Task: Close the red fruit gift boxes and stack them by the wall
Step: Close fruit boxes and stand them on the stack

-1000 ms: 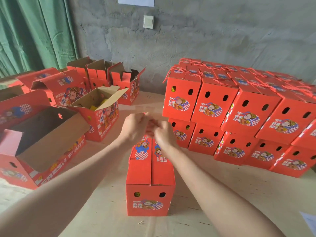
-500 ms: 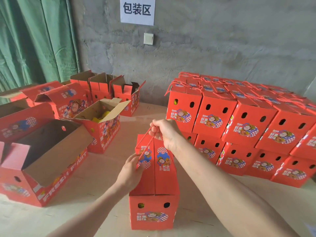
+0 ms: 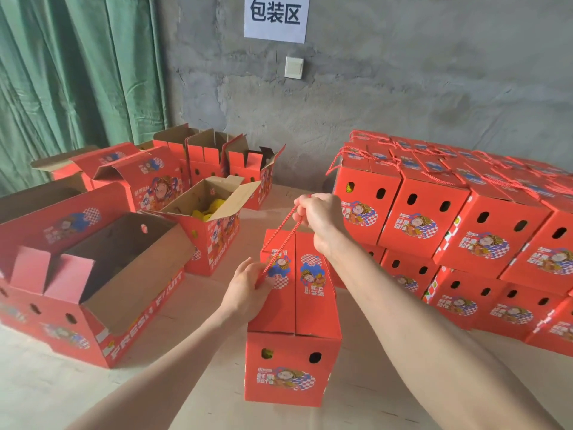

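A closed red fruit gift box (image 3: 290,364) stands on the wooden floor in front of me, its two lid flaps meeting along the top. A red rope handle (image 3: 279,240) rises from the lid. My right hand (image 3: 322,221) grips the top of this rope above the box. My left hand (image 3: 248,290) rests on the lid's left side with fingers curled round the rope's lower end. To the right, closed boxes (image 3: 459,231) with rope handles are stacked two high against the grey wall.
Several open red boxes (image 3: 210,225) sit at the left, one showing yellow fruit; a large open box (image 3: 93,293) lies nearest. A green curtain (image 3: 77,72) hangs at the back left. A paper sign (image 3: 276,17) and a switch are on the wall.
My right hand has pulled the rope handle up taut above the box. My left hand came off the rope's top and dropped to the lid's left side. The view tilted up.
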Motion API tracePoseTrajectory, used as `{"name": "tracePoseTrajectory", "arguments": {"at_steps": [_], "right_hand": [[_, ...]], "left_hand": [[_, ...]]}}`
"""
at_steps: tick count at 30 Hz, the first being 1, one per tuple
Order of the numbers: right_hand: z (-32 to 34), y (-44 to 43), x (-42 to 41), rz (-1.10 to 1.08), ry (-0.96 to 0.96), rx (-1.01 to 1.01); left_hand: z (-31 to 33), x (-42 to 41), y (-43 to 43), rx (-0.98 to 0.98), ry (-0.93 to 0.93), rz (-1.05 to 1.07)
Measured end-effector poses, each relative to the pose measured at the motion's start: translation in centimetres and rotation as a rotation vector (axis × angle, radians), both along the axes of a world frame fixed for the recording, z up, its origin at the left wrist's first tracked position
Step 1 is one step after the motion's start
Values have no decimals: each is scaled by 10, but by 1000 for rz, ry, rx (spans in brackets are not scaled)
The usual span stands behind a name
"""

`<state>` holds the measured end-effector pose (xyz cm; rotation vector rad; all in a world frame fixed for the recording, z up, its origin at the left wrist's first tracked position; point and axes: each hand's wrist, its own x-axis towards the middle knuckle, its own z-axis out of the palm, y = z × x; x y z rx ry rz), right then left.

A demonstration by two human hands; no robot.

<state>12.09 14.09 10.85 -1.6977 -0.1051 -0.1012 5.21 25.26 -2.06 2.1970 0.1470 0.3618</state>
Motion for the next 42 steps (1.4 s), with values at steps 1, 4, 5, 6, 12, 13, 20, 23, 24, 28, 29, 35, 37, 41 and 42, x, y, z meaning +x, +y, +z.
{"name": "tracePoseTrajectory", "arguments": {"at_steps": [1, 4, 5, 6, 12, 13, 20, 23, 24, 28, 29, 35, 37, 41, 42], "right_hand": [[-2, 2, 6, -16, 8, -3], [-3, 11, 26, -45, 11, 3], [-3, 15, 32, -43, 1, -9], [-3, 21, 37, -42, -12, -29], [-6, 45, 66, -133, -48, -64], [-11, 46, 68, -144, -53, -90], [-60, 40, 59, -88, -104, -703], [-105, 33, 30, -146, -273, -1076], [-125, 30, 18, -57, -288, -1122], [-180, 27, -13, 209, -314, -1468], [-185, 30, -13, 145, -342, -1461], [-200, 45, -9, -19, -410, -1267], [-200, 48, -6, -25, -419, -1258], [-207, 52, 11, -84, -465, -1278], [-208, 55, 17, -77, -432, -1298]], "left_hand": [[-1, 1, 6, -33, 14, 22], [-6, 4, 26, -219, 61, 57], [-8, 4, 32, -272, 65, 49], [-9, 6, 37, -291, 44, 32], [-18, 35, 64, -83, -83, -113], [-23, 42, 67, -21, -79, -138], [-44, 69, 82, 190, -20, -231], [-44, 63, 84, 344, -77, -231], [-43, 59, 83, 414, -124, -220], [-39, 45, 81, 593, -289, -249], [-36, 44, 81, 612, -291, -249], [-30, 47, 82, 851, -180, -312], [-21, 58, 85, 904, -150, -313], [-11, 86, 91, 972, -3, -396], [-12, 97, 90, 1000, 45, -386]]}}
